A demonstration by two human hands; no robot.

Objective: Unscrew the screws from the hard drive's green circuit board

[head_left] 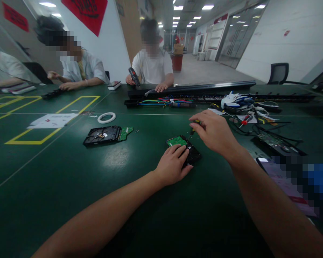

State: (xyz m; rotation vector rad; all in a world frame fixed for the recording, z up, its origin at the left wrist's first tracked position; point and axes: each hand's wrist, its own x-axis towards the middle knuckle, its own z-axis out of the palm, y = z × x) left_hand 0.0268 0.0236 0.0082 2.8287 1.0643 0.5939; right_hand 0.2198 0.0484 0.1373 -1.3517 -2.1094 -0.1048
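A small black hard drive with a green circuit board (177, 141) lies on the dark green table (70, 186). My left hand (172, 165) rests flat on the drive's near half, fingers spread. My right hand (214, 132) is closed around a small screwdriver (194, 128) with a yellow and black handle, held upright over the drive's far right corner. The screwdriver's tip is hidden behind the hand and drive.
A second black drive with a green board (107, 134) lies to the left, a white tape ring (106, 117) beyond it. Long black rails with coloured wires (177, 100), white gloves (234, 101), cables and tools crowd the far right. Two people sit opposite, one holding an electric screwdriver (134, 76).
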